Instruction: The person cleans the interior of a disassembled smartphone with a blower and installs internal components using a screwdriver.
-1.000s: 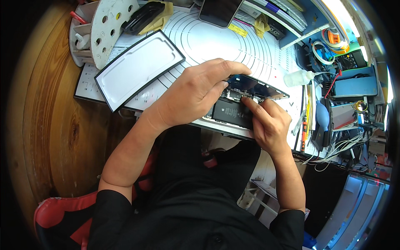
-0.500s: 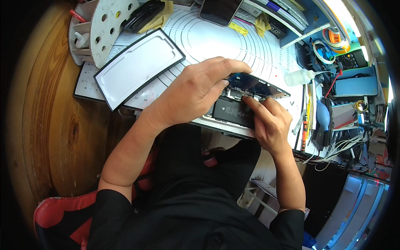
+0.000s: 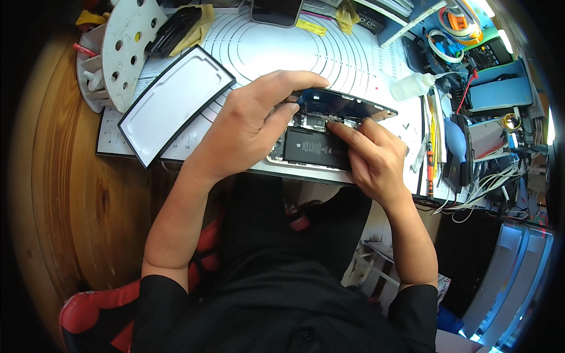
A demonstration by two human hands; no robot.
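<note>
An opened phone lies near the front edge of the work mat, its black battery (image 3: 315, 148) and inner metal parts exposed. The dark screen panel (image 3: 347, 105) is tilted up along the phone's far side. My left hand (image 3: 226, 129) pinches the panel's left end between thumb and fingers. On the right, my right hand (image 3: 379, 159) is curled around the phone's right end, its index fingertip pressing on the small parts just above the battery. What lies under that fingertip is hidden.
A black-rimmed white tray (image 3: 176, 103) overhangs the mat's left edge. Behind stand a round-holed holder (image 3: 126, 53) and another phone (image 3: 276, 10). To the right are a clear squeeze bottle (image 3: 412, 86), an orange-and-black screwdriver (image 3: 430, 170), a blue air blower (image 3: 454, 141) and tangled cables (image 3: 485, 182).
The view has shifted, so the scene sits a little more to the left. Both hands keep their places on the phone, and the right index finger still presses inside it.
</note>
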